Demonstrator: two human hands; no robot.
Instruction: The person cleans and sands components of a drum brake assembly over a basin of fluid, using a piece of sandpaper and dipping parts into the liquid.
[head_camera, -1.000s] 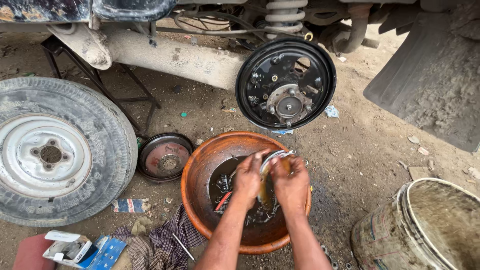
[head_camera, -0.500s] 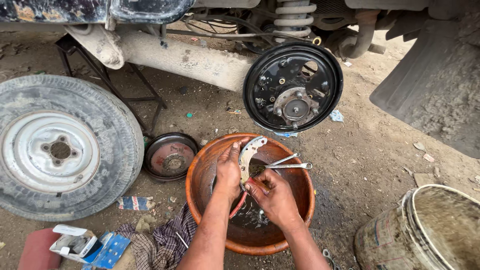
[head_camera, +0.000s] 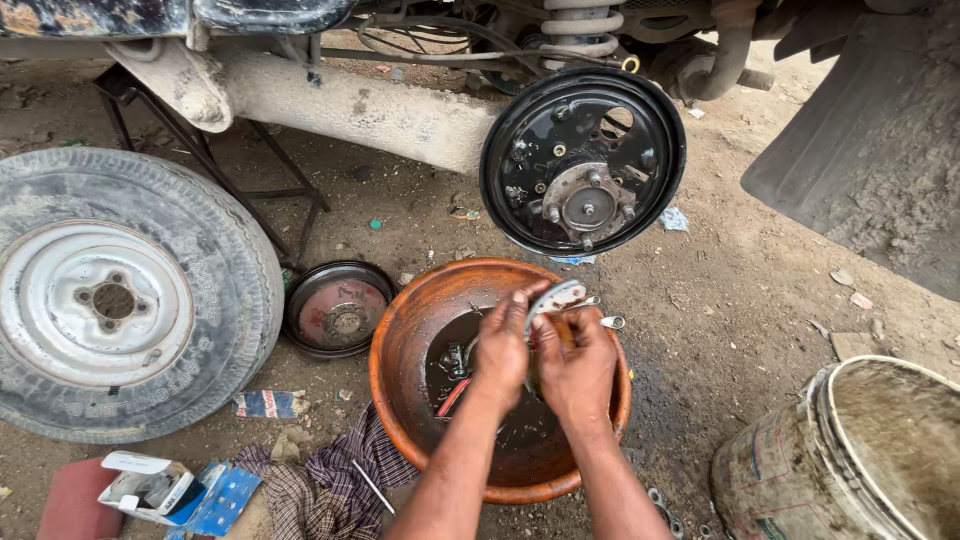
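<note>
Both my hands are over an orange basin that holds dark liquid and several small parts. My left hand and my right hand together grip a curved metal brake shoe, its pale end sticking up above my fingers. A wrench rests on the basin's far rim beside my right hand. Just behind the basin hangs the black brake backing plate with its hub, on the vehicle's axle.
A removed wheel lies at the left, a brake drum beside the basin. A dirty bucket stands at the lower right. A checked rag, a small carton and a jack stand are also on the dirt ground.
My hands came back together on the brake shoe, turning it over the basin. The view shifted slightly.
</note>
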